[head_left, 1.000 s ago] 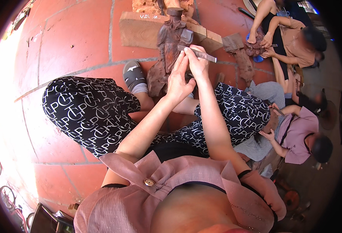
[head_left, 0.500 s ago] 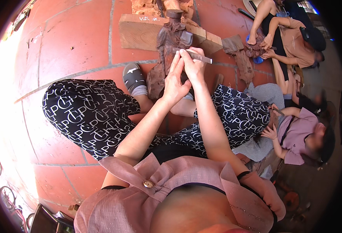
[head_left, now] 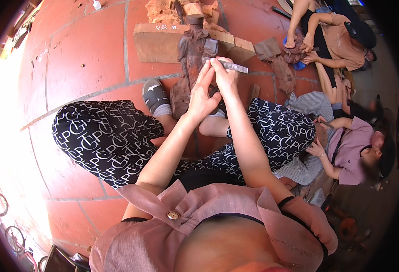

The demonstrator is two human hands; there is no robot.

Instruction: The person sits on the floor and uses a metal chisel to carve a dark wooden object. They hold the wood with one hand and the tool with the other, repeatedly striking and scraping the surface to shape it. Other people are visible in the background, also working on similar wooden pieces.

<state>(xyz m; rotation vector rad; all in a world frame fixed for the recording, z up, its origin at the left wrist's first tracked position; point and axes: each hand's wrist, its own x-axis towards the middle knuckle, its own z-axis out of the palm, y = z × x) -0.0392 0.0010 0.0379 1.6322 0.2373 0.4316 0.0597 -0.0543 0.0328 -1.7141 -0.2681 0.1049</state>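
Observation:
A dark reddish-brown carved wooden figure [head_left: 190, 47] stands upright between my feet, with a hat-like top and folded robes. My right hand [head_left: 226, 82] is closed around a flat metal chisel [head_left: 236, 67], which lies crosswise over the figure's front and sticks out to the right. My left hand [head_left: 201, 99] reaches in beside it. Its fingers run long and close together, with the fingertips pressed on the chisel's left end against the wood, and the thumb stands apart. The cutting contact itself is hidden behind my fingers.
Behind the figure lie a thick pale wood block [head_left: 158, 44] and orange rough-carved wood [head_left: 161, 11]. A brown wood piece [head_left: 279, 68] rests on the tiles at right. Two people work on the right, one at a dark carving [head_left: 294, 53]. A small white bottle [head_left: 97, 4] stands far left.
The view has shifted slightly, bringing a small white bottle in at the top. My hands and the chisel keep nearly the same place on the figure. The person in pink has moved a hand a little.

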